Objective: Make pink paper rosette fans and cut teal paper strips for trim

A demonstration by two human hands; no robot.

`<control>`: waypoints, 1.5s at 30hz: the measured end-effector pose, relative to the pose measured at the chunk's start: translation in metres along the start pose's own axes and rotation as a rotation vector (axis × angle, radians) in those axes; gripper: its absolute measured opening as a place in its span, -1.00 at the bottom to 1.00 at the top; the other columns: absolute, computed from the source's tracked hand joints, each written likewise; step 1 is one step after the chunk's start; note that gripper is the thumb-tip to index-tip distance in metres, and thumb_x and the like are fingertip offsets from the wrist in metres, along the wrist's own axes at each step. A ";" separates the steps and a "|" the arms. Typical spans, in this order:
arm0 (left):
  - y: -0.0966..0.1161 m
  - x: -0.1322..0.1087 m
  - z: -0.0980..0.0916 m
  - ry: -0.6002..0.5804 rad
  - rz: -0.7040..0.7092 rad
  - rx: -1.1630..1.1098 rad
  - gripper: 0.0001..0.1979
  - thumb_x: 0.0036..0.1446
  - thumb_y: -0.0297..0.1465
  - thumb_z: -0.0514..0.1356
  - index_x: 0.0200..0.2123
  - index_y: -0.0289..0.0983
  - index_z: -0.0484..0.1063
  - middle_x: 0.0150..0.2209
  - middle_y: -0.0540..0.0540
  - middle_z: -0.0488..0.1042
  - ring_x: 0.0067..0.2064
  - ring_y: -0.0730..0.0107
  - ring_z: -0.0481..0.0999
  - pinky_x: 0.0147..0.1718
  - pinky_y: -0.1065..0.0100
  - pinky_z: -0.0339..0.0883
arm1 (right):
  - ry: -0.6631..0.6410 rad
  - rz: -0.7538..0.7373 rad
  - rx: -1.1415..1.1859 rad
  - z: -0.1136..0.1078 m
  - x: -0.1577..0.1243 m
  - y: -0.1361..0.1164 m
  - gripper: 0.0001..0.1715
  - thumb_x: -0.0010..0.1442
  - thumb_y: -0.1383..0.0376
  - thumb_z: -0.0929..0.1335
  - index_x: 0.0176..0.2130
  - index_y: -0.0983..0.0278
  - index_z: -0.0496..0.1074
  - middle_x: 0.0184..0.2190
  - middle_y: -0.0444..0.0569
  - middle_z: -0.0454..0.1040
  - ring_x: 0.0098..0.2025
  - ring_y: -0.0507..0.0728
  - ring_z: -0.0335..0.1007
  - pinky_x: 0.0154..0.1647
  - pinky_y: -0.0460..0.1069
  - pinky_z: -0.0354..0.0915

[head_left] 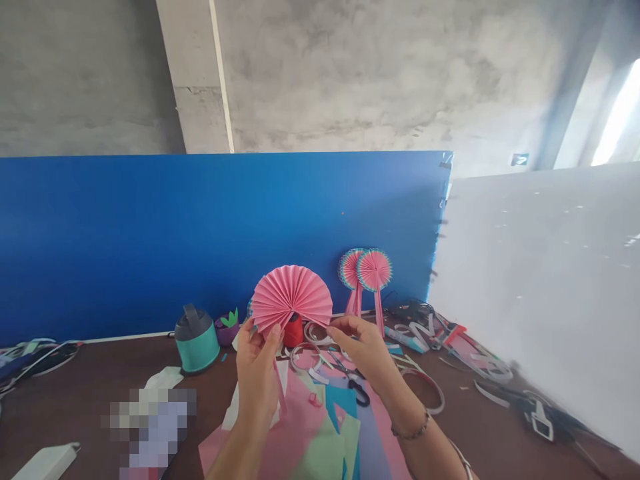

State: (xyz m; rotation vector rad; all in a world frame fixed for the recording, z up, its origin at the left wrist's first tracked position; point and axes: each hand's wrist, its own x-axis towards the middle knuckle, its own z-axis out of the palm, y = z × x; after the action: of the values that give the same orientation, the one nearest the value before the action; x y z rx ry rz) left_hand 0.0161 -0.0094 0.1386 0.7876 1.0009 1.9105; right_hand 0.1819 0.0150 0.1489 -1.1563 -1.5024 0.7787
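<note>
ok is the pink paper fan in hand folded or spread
Spread, but not full circle: the pleated pink paper fan forms a wide arc.

Soft light, brightest at the upper right
White glare (617,117) burns out at the right edge, paling the white panel (540,267) below, while the concrete wall (85,73) dims toward the upper left. The blue board (200,220) is brightest near mid-frame and darkens leftward; the pink paper fan (293,290) looks fairly sharp, the lower corners stretched and soft, and a blocky mosaic (157,427) hides a patch at lower left
</note>
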 end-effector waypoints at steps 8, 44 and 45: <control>-0.001 -0.008 0.005 -0.004 -0.074 -0.189 -0.61 -0.08 -0.36 0.39 -0.20 -0.19 0.31 -0.26 0.00 0.54 -0.15 0.31 0.58 -0.07 0.26 0.43 | -0.133 0.131 0.192 0.017 -0.003 0.004 -0.76 -0.08 0.16 0.42 -0.47 0.31 0.46 -0.54 -0.09 0.50 -0.47 0.07 0.38 -0.49 -0.07 0.23; 0.001 -0.010 0.006 -0.423 -0.400 -0.231 -0.72 -0.24 -0.38 0.47 -0.42 -0.33 0.51 -0.43 -0.09 0.56 -0.36 0.25 0.56 -0.33 0.29 0.42 | -0.370 0.148 0.293 0.013 -0.009 -0.008 -0.78 -0.10 0.21 0.45 -0.56 0.33 0.46 -0.59 -0.11 0.43 -0.48 0.03 0.28 -0.41 -0.07 0.20; 0.000 -0.010 0.006 -0.419 -0.408 -0.238 -0.72 -0.24 -0.39 0.47 -0.41 -0.33 0.52 -0.44 -0.08 0.55 -0.37 0.27 0.55 -0.32 0.29 0.41 | -0.369 0.145 0.282 0.013 -0.010 -0.009 -0.79 -0.09 0.23 0.45 -0.55 0.33 0.44 -0.59 -0.12 0.42 -0.48 0.03 0.28 -0.41 -0.07 0.20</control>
State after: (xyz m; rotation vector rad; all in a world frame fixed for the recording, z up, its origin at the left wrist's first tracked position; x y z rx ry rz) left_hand 0.0258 -0.0161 0.1405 0.7380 0.6047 1.4048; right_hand 0.1672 0.0043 0.1502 -0.9489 -1.5516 1.3149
